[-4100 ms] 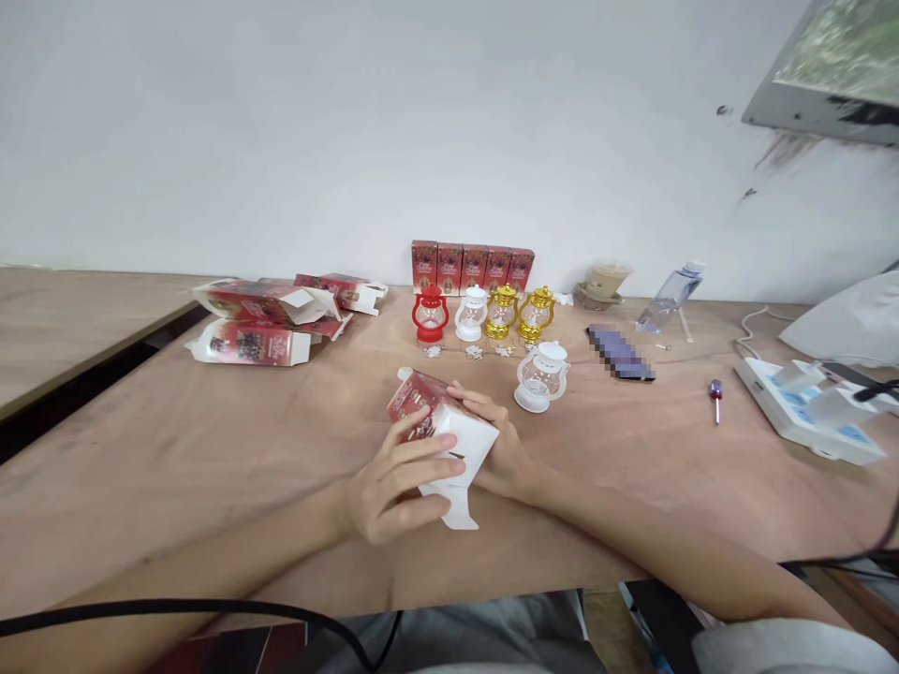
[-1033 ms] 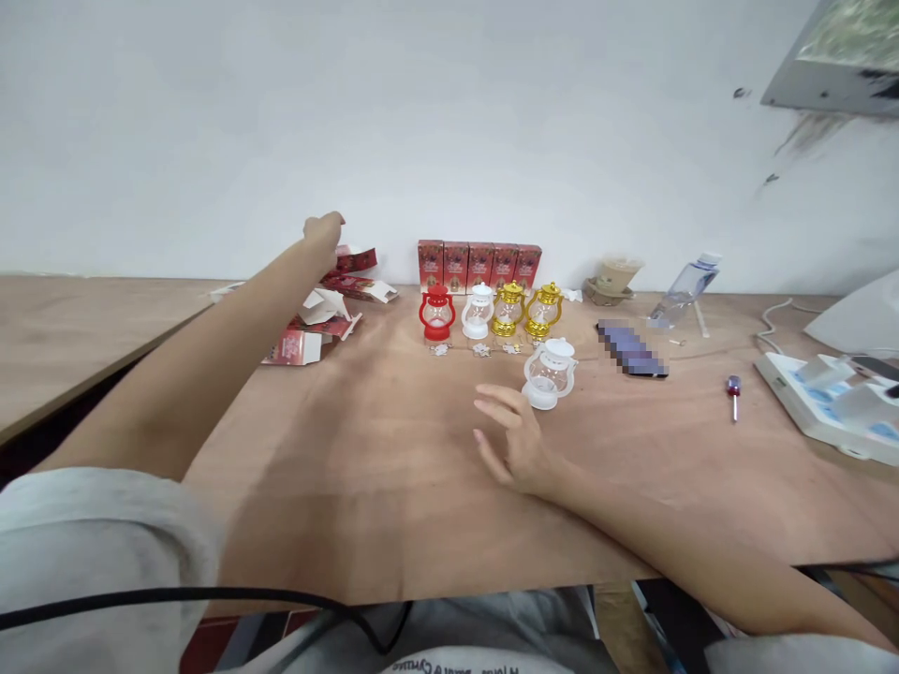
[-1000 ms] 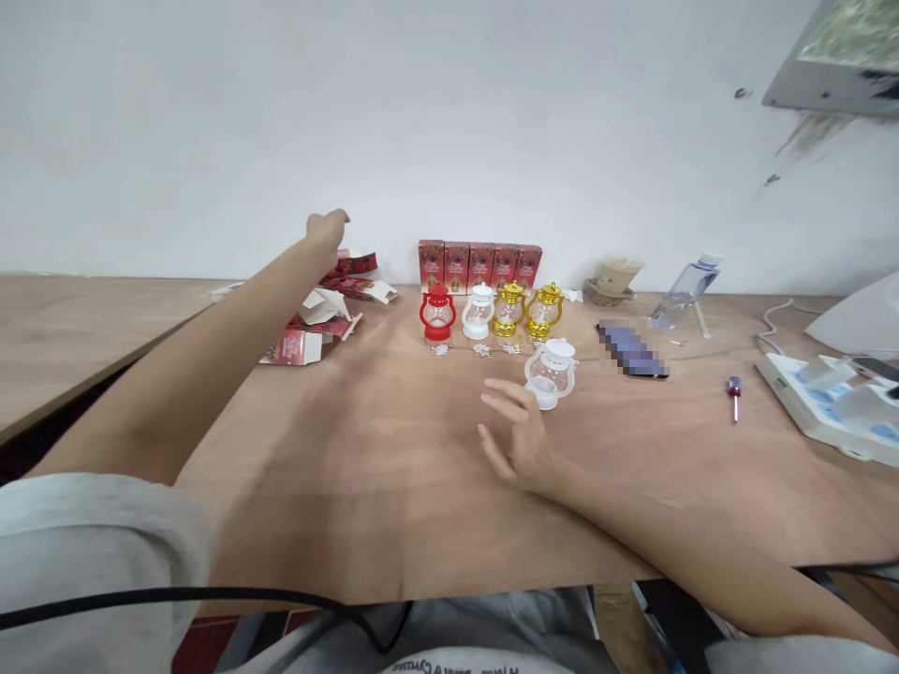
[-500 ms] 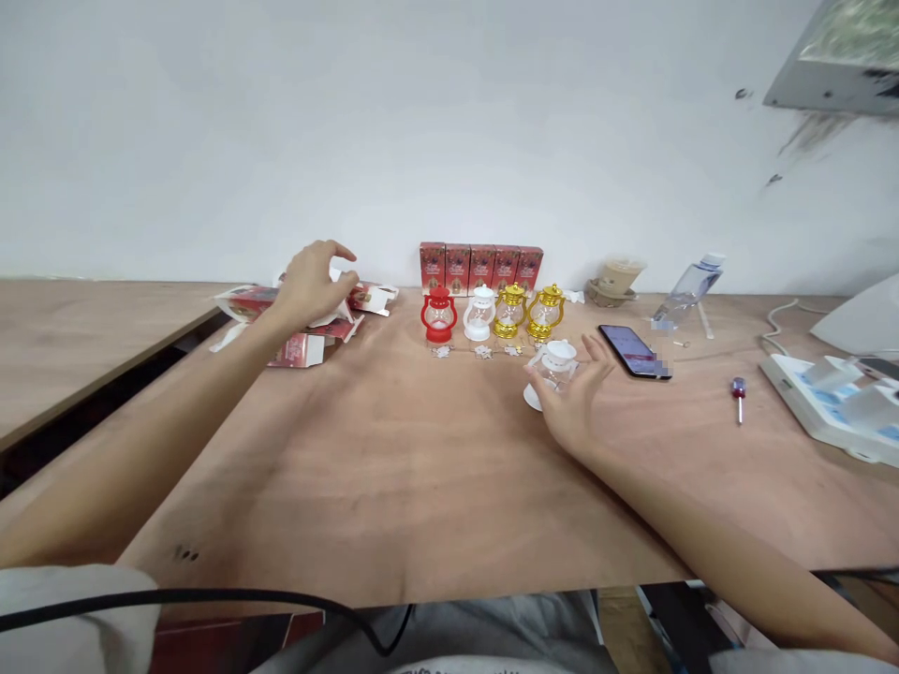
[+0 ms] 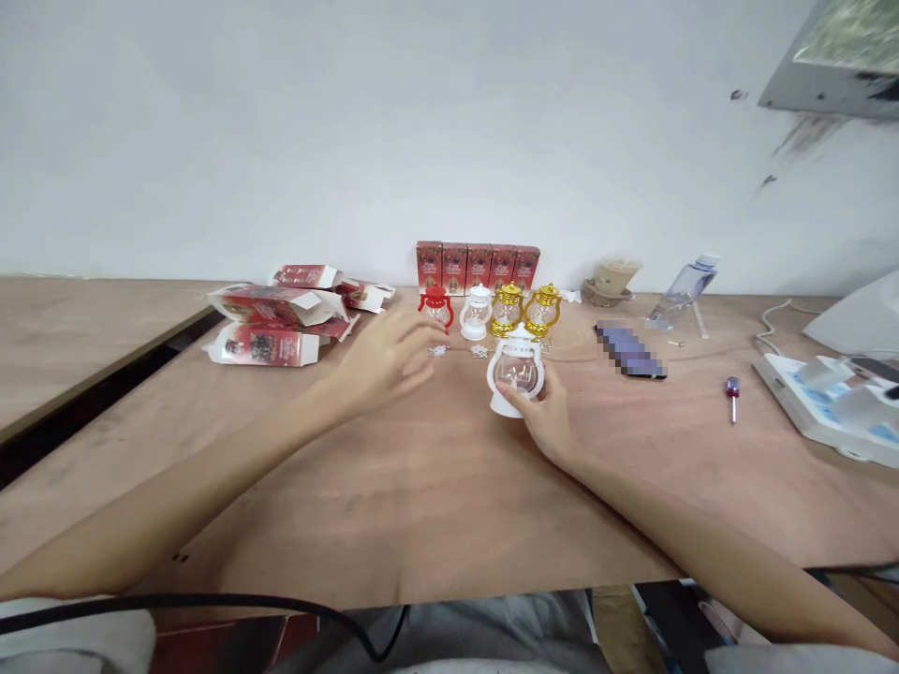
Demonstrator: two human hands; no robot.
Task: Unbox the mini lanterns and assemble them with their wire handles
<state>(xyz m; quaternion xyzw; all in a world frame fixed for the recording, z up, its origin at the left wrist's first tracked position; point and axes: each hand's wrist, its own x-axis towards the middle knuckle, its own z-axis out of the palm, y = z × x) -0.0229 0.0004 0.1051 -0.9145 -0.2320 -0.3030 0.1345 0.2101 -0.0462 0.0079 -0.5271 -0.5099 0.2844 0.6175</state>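
My right hand (image 5: pixel 552 417) is closed around the lower part of a small white lantern (image 5: pixel 518 370) with a clear globe, held upright. Over the middle of the table my left hand (image 5: pixel 393 360) reaches toward it, fingers apart and holding nothing. Behind the hands stands a row of small lanterns: a red lantern (image 5: pixel 436 304) partly behind my left fingers, another white lantern (image 5: pixel 476 314), a gold lantern (image 5: pixel 507 310) and a second gold lantern (image 5: pixel 542 310). Small metal pieces (image 5: pixel 479 352) lie in front of the row.
Upright red boxes (image 5: pixel 478 267) line the wall. Opened red cartons (image 5: pixel 267 344) are piled at left beside a table gap. At right are a phone (image 5: pixel 632 351), a tilted bottle (image 5: pixel 685 285), a drink cup (image 5: pixel 618 275), a screwdriver (image 5: pixel 733 398) and a power strip (image 5: pixel 829 412).
My left hand has moved right and nearer from the carton pile, still empty. My right hand has taken hold of the white lantern and brought it left, from tilted to upright.
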